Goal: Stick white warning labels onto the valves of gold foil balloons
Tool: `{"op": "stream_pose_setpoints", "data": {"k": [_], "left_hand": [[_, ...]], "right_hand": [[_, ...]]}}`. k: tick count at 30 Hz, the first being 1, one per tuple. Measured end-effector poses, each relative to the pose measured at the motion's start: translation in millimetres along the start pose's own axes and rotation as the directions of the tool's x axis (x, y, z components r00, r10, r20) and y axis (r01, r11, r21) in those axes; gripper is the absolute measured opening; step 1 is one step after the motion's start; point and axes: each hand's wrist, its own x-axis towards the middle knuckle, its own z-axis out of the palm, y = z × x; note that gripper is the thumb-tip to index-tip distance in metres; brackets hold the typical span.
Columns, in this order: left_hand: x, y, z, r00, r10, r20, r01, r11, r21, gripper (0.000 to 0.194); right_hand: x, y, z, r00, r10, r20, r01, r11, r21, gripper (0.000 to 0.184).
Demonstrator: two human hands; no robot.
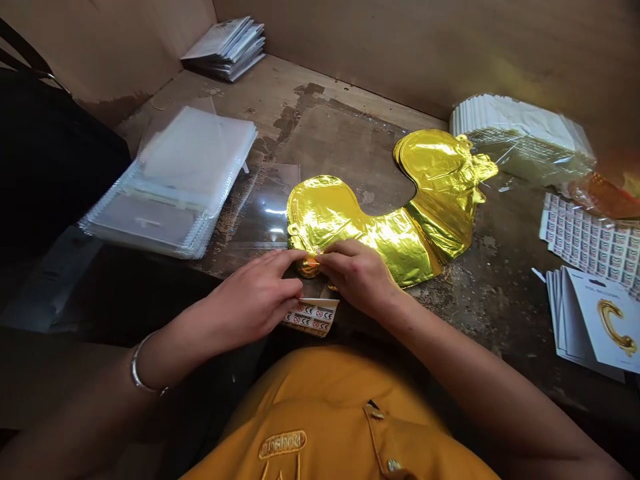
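Note:
A flat gold foil balloon (327,207), curved like a letter C, lies on the table before me, with more foil layers visible under its far end. My left hand (255,293) is closed on a sheet of CE stickers (313,315), which sticks out below its fingers. Its thumb and forefinger reach the near left end of the balloon. There my right hand (357,273) pinches at the foil edge, fingertips meeting those of the left. Whether a small sticker sits between the fingertips is too small to tell.
Clear plastic bags (195,153) are stacked at left. Folded packets (225,47) lie in the back corner. At right are a wrapped white stack (520,133), a larger sticker sheet (595,240) and printed balloon cards (595,320). A wooden wall (375,47) closes the back.

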Motion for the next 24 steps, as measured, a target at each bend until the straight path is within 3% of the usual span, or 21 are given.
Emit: {"op": "stream_pose_setpoints", "data": {"k": [6,12,16,20,24], "left_hand": [[-1,1,-2.3,0.999,-0.042,-0.007,0.042,0.999,0.002,0.019],[3,2,-4.6,0.998,-0.005,-0.06,0.006,1.0,0.016,0.016],[5,4,-9.5,0.997,0.008,-0.074,-0.005,0.999,0.037,0.016],[8,5,-12.0,0.997,0.044,-0.066,-0.04,0.997,0.062,0.017],[13,2,-4.7,0.993,0.121,0.012,-0.122,0.99,0.071,0.021]], "right_hand": [[8,2,-9,0.988,0.152,0.021,-0.152,0.956,0.249,0.02],[18,9,-18,0.95,0.286,0.125,-0.311,0.902,0.3,0.034],[21,14,-17,0.898,0.385,0.215,-0.441,0.791,0.423,0.022],[23,17,-18,0.868,0.412,0.277,-0.496,0.715,0.492,0.014],[25,17,-19,0.868,0.403,0.292,-0.496,0.737,0.458,0.024]]}}
